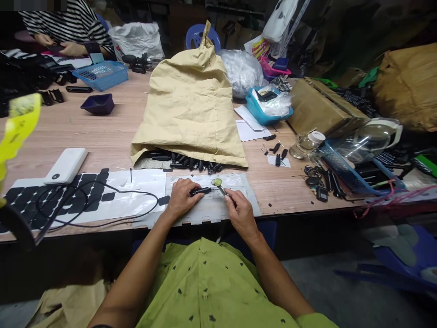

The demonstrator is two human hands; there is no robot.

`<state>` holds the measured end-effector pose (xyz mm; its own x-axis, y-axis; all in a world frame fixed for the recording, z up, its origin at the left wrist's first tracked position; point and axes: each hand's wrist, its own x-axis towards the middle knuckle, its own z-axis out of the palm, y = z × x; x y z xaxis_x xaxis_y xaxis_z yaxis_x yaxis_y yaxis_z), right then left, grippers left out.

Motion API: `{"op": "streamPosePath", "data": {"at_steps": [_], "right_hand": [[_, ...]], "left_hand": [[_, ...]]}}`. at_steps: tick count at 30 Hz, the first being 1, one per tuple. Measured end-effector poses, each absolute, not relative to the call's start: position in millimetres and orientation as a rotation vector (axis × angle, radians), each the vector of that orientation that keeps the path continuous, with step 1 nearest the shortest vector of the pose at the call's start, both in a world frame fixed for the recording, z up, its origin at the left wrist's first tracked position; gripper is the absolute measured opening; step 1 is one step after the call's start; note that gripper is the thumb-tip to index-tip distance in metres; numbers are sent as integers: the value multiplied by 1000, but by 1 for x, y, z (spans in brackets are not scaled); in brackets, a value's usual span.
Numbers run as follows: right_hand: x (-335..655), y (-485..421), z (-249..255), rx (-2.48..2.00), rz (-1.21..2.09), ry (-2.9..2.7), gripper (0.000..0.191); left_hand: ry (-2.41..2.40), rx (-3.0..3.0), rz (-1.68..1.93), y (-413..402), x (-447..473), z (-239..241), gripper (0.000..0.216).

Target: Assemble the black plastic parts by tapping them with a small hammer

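My left hand [184, 196] is closed around a slim black plastic part [204, 191], keeping it low over the grey sheet [239, 189] at the table's front edge. A small hammer [217, 182], with a round yellow-green head and a metal shaft, is gripped in my right hand [241, 210]. Its head is just right of the black part's tip; whether the two touch I cannot tell. Right behind my hands, a pile of similar black parts [193, 161] spills from the mouth of a large beige cloth sack [191, 105].
To the left lie a white power bank [67, 166], a black cable [136, 190] and a sheet of black stickers [80, 191]. Yellow tape [20, 123] hangs close on the left. A blue basket [358, 168] and glass jug [368, 139] stand right. Across the table sits another person [78, 27].
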<state>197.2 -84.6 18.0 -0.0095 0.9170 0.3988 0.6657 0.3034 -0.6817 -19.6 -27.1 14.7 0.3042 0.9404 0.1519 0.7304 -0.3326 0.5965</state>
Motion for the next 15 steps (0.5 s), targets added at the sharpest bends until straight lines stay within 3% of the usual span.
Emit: {"op": "streamPosePath", "data": {"at_steps": [15], "right_hand": [[194,-92,24,-1334,329,-1798,30]], "left_hand": [[1537,2066,572,-26,-14,23,16]]}}
